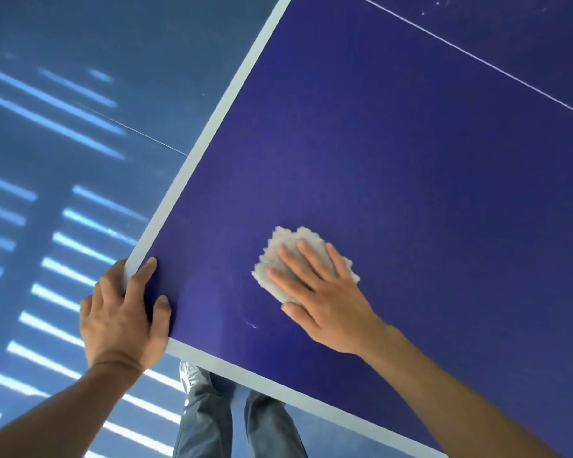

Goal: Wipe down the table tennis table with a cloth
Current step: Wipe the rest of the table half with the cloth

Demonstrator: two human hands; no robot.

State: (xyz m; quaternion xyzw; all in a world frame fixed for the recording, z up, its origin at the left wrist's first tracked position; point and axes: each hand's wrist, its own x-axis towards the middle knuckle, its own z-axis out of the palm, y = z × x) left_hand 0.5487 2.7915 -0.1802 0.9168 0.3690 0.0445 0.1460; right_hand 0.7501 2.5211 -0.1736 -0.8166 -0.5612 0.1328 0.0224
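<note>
Now right hand (325, 292) presses cloth (278, 239) flat, fingers (296, 267) up-left; left hand (123, 319) clasps table (377, 143) corner.

A smooth, glossy blue floor (166, 44) fills the left side. Bright, pale blue stripes of light (53, 107) lie across it in parallel rows. A thin pale straight line (136, 133) crosses the floor diagonally.

The cloth (278, 256) lies on the desk (411, 160), right of its near-left corner. The right grip (321, 292) rests flat on the cloth. The left grip (126, 315) holds that corner, fingers curled over the edge. The person's legs (209, 421) stand on the floor (63, 143) just before the corner.
</note>
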